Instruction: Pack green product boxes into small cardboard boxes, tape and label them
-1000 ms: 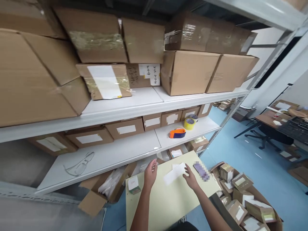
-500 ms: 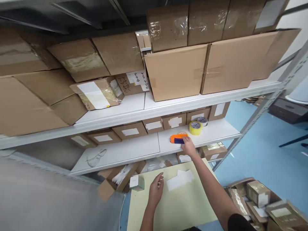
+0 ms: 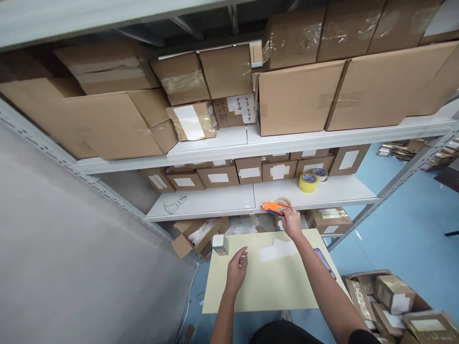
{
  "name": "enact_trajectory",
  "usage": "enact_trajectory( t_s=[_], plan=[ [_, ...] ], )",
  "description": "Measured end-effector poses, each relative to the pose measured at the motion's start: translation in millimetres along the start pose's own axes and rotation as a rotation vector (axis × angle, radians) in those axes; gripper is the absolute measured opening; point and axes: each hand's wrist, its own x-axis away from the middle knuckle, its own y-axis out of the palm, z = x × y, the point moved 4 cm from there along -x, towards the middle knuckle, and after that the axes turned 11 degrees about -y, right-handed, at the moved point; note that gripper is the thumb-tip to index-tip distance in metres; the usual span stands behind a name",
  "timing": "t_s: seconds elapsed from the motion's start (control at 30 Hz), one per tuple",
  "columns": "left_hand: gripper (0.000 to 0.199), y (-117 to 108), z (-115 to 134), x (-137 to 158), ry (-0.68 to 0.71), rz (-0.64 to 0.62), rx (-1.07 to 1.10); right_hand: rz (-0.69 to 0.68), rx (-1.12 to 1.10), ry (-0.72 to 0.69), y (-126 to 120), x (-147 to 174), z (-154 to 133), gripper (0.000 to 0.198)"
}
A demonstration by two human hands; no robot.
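Observation:
My right hand (image 3: 292, 223) reaches to the front edge of the middle shelf, its fingers closed on an orange and dark-blue tape dispenser (image 3: 273, 207). A yellow tape roll (image 3: 283, 202) shows just behind the orange part; whether it is mounted on it I cannot tell. Over the pale yellow table (image 3: 265, 291), my left hand (image 3: 236, 272) hovers with loosely curved fingers and nothing in them. White paper labels (image 3: 278, 251) lie between my hands. A small white and green box (image 3: 220, 244) stands at the table's far left corner.
More tape rolls (image 3: 308, 182) stand on the middle shelf (image 3: 211, 198), with glasses (image 3: 175, 204) at its left. Cardboard boxes (image 3: 301, 98) fill the upper shelf. A phone (image 3: 325, 263) lies at the table's right edge. An open carton of boxes (image 3: 394, 291) is at lower right.
The dispenser has turned in my right hand, so less of its dark-blue side shows. My left hand stays over the table. The view has shifted, bringing the phone into sight.

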Motion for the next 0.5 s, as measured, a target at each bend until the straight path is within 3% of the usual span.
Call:
enact_trajectory(
  t_s=[0.13, 0.23, 0.37, 0.5],
  plan=[
    [0.048, -13, -21, 18, -0.011, 0.005, 0.081, 0.034, -0.003, -0.03, 9, 61, -43, 0.018],
    [0.048, -19, -42, 29, -0.042, 0.018, 0.153, 0.018, -0.007, 0.0, 25, 111, -60, 0.017],
    [0.048, -20, -65, 42, -0.079, 0.012, 0.219, -0.084, 0.031, 0.073, 43, 177, -63, 0.016],
    [0.046, -21, -73, 56, -0.118, 0.013, 0.237, -0.244, 0.079, 0.176, 52, 227, -47, 0.018]
  ],
)
